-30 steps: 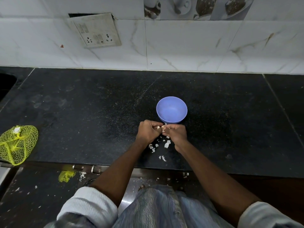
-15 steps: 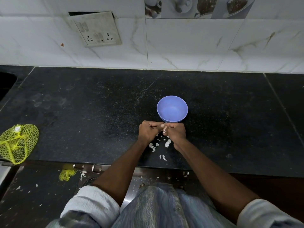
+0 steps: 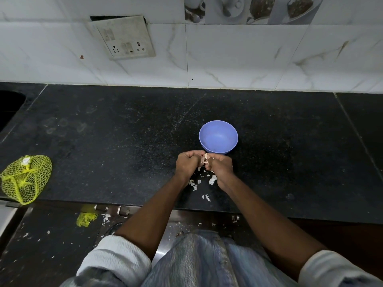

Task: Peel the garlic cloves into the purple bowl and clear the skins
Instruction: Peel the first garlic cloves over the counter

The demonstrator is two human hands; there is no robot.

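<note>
Both hands (image 3: 205,165) pinch garlic clove (image 3: 205,158) beside purple bowl (image 3: 218,136); skins (image 3: 211,180) below.

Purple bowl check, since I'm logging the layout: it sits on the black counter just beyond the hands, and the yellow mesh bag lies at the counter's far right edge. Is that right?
Not quite. The head view shows the yellow mesh bag at the counter's far left edge, not the right. The rest holds: the purple bowl sits on the black counter just beyond the left hand and right hand.

Curled fingers (image 3: 191,157) hide most of the garlic clove (image 3: 205,159); sink (image 3: 8,108) cut off
</note>
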